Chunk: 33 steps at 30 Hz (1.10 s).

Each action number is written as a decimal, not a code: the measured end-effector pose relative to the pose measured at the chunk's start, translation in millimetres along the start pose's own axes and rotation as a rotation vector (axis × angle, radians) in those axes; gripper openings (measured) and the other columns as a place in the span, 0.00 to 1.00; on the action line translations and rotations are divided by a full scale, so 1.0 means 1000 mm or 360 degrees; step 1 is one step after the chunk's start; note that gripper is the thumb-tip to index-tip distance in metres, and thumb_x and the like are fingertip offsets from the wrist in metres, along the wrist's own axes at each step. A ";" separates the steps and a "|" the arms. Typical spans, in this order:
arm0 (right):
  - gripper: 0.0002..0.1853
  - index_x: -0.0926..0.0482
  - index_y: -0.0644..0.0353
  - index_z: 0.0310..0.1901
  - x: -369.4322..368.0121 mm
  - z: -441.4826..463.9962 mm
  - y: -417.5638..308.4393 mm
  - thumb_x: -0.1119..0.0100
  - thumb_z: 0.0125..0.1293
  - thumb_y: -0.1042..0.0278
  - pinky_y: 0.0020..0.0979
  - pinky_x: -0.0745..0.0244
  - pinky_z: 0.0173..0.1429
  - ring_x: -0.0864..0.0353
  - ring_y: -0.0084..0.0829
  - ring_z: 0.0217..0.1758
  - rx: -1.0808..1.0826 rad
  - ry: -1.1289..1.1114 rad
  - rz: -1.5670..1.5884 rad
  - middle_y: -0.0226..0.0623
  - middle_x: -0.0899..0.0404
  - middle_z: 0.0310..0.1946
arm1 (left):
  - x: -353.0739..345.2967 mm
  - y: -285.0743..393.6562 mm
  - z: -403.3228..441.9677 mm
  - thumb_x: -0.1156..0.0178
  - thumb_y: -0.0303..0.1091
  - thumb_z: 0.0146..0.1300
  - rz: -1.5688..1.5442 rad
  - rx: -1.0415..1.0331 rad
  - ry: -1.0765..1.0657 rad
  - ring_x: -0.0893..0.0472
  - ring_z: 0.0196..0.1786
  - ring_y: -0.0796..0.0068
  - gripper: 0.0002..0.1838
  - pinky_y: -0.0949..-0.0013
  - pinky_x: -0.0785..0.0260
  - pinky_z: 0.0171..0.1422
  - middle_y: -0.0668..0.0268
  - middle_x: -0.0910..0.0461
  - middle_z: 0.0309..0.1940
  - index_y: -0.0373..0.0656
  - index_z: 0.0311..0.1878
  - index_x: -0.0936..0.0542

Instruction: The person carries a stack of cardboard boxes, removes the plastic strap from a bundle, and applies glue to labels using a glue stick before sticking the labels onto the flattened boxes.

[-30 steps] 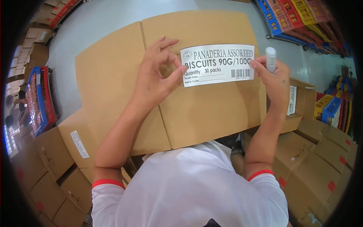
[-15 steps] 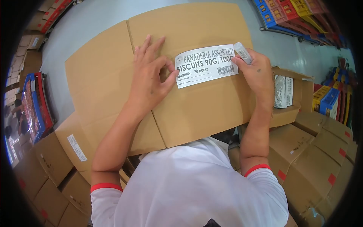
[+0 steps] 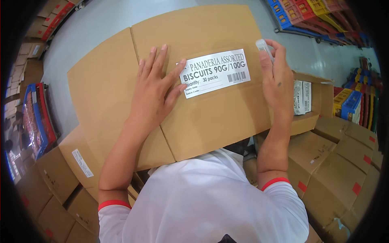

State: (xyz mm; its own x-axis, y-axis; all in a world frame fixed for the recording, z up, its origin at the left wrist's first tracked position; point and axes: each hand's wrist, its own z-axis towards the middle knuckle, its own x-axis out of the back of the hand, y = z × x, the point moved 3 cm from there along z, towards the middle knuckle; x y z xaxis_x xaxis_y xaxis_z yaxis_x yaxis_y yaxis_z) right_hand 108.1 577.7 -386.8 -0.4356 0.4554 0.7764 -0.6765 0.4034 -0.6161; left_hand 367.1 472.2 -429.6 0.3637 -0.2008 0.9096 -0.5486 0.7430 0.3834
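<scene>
A white printed label [image 3: 215, 73] lies on a large flat brown cardboard piece [image 3: 202, 121], slightly tilted, its right end higher. My left hand [image 3: 156, 87] is spread on the cardboard, with its index finger and thumb on the label's left edge. To the right of the label, my right hand [image 3: 276, 77] is closed around a small clear, whitish cylindrical item [image 3: 263, 46] and does not touch the label. The top of that item shows above my fingers.
An open box [image 3: 324, 99] with printed labels [image 3: 302, 97] inside is at the right. Closed cartons [image 3: 336, 178] are stacked at lower right and lower left [image 3: 56, 168]. Colourful crates [image 3: 304, 14] stand at upper right, and a blue and red crate [image 3: 38, 117] at left.
My left hand has opened from a pinch and lies flatter at the label's left edge. My right hand has let go of the label's right end. Label and cardboard have shifted left in view.
</scene>
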 end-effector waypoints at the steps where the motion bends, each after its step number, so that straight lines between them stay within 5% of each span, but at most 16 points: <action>1: 0.23 0.25 0.59 0.64 -0.001 -0.003 -0.006 0.38 0.73 0.56 0.49 0.23 0.47 0.16 0.56 0.48 0.0022 -0.0029 0.0085 0.49 0.16 0.50 | -0.002 0.000 -0.001 0.33 0.39 0.69 -0.0006 -0.0002 0.0000 0.45 0.84 0.46 0.28 0.43 0.52 0.85 0.53 0.41 0.82 0.55 0.73 0.23; 10: 0.11 0.15 0.56 0.51 -0.033 -0.011 -0.004 0.34 0.69 0.67 0.43 0.24 0.40 0.18 0.45 0.38 0.0632 0.0123 -0.0446 0.40 0.22 0.34 | -0.004 -0.005 -0.005 0.40 0.42 0.75 0.0053 -0.0048 -0.0008 0.43 0.83 0.47 0.27 0.44 0.54 0.85 0.52 0.40 0.81 0.54 0.75 0.25; 13: 0.09 0.14 0.58 0.48 -0.038 -0.011 -0.005 0.34 0.70 0.67 0.44 0.23 0.38 0.17 0.43 0.37 0.0463 0.0052 -0.0470 0.38 0.21 0.35 | 0.001 -0.014 -0.003 0.42 0.41 0.77 -0.0212 0.0066 0.0212 0.39 0.81 0.47 0.27 0.48 0.48 0.84 0.49 0.37 0.79 0.49 0.76 0.29; 15: 0.10 0.14 0.59 0.49 -0.055 -0.018 -0.030 0.34 0.69 0.66 0.43 0.23 0.38 0.17 0.43 0.35 0.0563 -0.0028 -0.0415 0.39 0.20 0.35 | 0.006 -0.028 0.001 0.48 0.39 0.80 -0.0939 0.0192 0.0440 0.38 0.80 0.48 0.27 0.53 0.47 0.83 0.48 0.36 0.78 0.43 0.77 0.32; 18: 0.13 0.15 0.62 0.49 -0.102 -0.045 -0.080 0.34 0.69 0.64 0.43 0.22 0.37 0.17 0.43 0.33 0.0928 -0.0214 -0.0219 0.41 0.19 0.35 | 0.005 -0.041 0.007 0.52 0.39 0.81 -0.1167 0.0206 0.0522 0.37 0.80 0.48 0.26 0.55 0.46 0.83 0.48 0.35 0.77 0.42 0.77 0.31; 22: 0.13 0.16 0.63 0.50 -0.117 -0.053 -0.107 0.35 0.69 0.65 0.44 0.20 0.39 0.15 0.45 0.36 0.0989 -0.0472 -0.0158 0.43 0.18 0.36 | 0.008 -0.050 0.005 0.54 0.40 0.82 -0.1223 0.0226 0.0518 0.38 0.80 0.47 0.25 0.54 0.47 0.83 0.48 0.35 0.78 0.41 0.77 0.30; 25: 0.13 0.14 0.62 0.50 -0.090 -0.023 -0.062 0.34 0.69 0.64 0.41 0.20 0.41 0.14 0.44 0.37 0.0685 -0.0212 -0.0143 0.43 0.15 0.38 | 0.012 -0.045 0.002 0.54 0.43 0.82 -0.0763 0.0124 0.0338 0.42 0.83 0.47 0.25 0.52 0.48 0.84 0.49 0.39 0.80 0.45 0.76 0.28; 27: 0.11 0.18 0.62 0.38 -0.058 -0.003 -0.021 0.33 0.69 0.61 0.46 0.24 0.39 0.18 0.47 0.36 0.0372 -0.0028 -0.0175 0.41 0.19 0.32 | 0.012 -0.033 0.002 0.56 0.48 0.82 -0.0201 -0.0074 0.0097 0.49 0.86 0.49 0.26 0.49 0.56 0.87 0.55 0.45 0.84 0.54 0.77 0.27; 29: 0.13 0.17 0.61 0.40 -0.029 0.007 0.005 0.31 0.67 0.59 0.45 0.25 0.39 0.19 0.47 0.34 0.0145 -0.0039 -0.0545 0.41 0.19 0.33 | 0.008 -0.027 0.002 0.55 0.50 0.82 -0.0025 -0.0110 0.0024 0.51 0.86 0.48 0.26 0.47 0.56 0.86 0.56 0.47 0.84 0.57 0.77 0.27; 33: 0.12 0.15 0.61 0.44 -0.017 0.001 0.017 0.31 0.66 0.61 0.44 0.25 0.40 0.20 0.48 0.32 0.0101 0.0025 -0.0530 0.41 0.18 0.34 | 0.007 -0.022 0.002 0.54 0.55 0.80 0.0249 -0.0155 -0.0104 0.53 0.86 0.46 0.29 0.44 0.57 0.86 0.57 0.49 0.85 0.60 0.79 0.31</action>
State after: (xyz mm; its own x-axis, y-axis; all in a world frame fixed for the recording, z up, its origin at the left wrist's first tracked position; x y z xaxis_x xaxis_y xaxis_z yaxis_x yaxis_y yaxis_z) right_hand 103.3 575.6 -409.9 -0.1757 0.3194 0.9312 -0.8160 0.4819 -0.3193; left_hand 379.7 453.4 -431.5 0.2283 -0.1168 0.9666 -0.5178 0.8261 0.2222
